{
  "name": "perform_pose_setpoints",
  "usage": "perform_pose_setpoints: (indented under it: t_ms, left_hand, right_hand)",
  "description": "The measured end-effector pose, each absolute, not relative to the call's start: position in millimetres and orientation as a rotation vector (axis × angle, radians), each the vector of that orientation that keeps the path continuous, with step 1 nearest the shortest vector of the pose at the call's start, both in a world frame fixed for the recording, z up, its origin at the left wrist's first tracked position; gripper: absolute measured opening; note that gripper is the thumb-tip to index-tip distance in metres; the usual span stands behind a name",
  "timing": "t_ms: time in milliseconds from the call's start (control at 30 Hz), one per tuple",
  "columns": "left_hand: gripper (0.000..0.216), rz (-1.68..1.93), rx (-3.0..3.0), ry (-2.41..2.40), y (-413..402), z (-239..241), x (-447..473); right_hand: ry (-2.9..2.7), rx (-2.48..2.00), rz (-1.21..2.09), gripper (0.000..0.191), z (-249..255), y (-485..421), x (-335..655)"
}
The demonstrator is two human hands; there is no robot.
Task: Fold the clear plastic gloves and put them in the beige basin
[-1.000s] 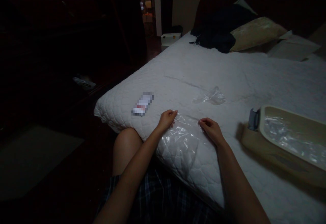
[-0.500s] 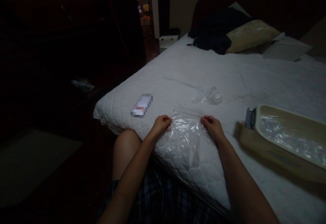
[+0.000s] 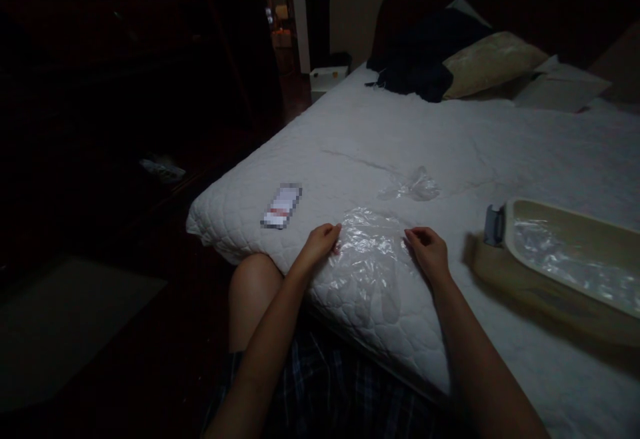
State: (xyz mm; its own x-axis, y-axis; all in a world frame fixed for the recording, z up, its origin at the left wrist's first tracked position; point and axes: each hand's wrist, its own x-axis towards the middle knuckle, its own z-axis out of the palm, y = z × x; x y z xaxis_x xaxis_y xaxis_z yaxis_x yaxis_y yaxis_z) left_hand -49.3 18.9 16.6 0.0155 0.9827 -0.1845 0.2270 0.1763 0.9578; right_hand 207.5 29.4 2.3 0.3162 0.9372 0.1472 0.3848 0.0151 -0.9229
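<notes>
A clear, crinkled plastic bag (image 3: 373, 252) lies spread over the edge of the white quilted mattress (image 3: 350, 139). My left hand (image 3: 323, 242) is closed in a pinch on the bag's left edge. At the opposite edge, my right hand (image 3: 429, 251) pinches the bag between thumb and fingers. Just beyond it rests a second crumpled clear plastic bag (image 3: 417, 186). A blurred-out phone (image 3: 281, 206) lies on the mattress, up and left of my left hand.
On the right stands a beige plastic bin (image 3: 530, 286) with a grey clip, holding shiny clear plastic (image 3: 560, 249). Dark clothing (image 3: 420, 69) and a tan pillow (image 3: 495, 64) lie by the headboard. A white box (image 3: 329, 79) stands beyond the bed's left side.
The bag's far edge, stretched fairly straight before, is now more puckered and shiny. My right hand has shifted slightly to the right. The whole view has moved a little.
</notes>
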Motion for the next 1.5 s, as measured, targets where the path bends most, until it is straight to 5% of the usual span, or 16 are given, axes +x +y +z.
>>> perform_pose_setpoints:
  t_ms: [500, 733, 967, 1500]
  left_hand:
    - [0.02, 0.729, 1.222, 1.373, -4.6, 29.3, -93.5]
    - [0.028, 0.636, 1.194, 1.39, -2.9, 28.0, -100.6]
    - [0.028, 0.579, 1.159, 1.414, 2.3, 32.4, -102.0]
    - [0.031, 0.499, 1.183, 1.363, 6.6, 35.3, -104.5]
  right_hand:
    - [-1.311, -1.532, 0.23, 0.022, 9.5, 11.0, 202.4]
    - [-2.022, -1.163, 0.14, 0.015, 51.9, -46.7, 124.7]
    - [-2.592, -1.021, -0.119, 0.016, 25.8, -73.9, 46.9]
    - [-2.384, -1.338, 0.191, 0.018, 20.7, -71.0, 40.7]
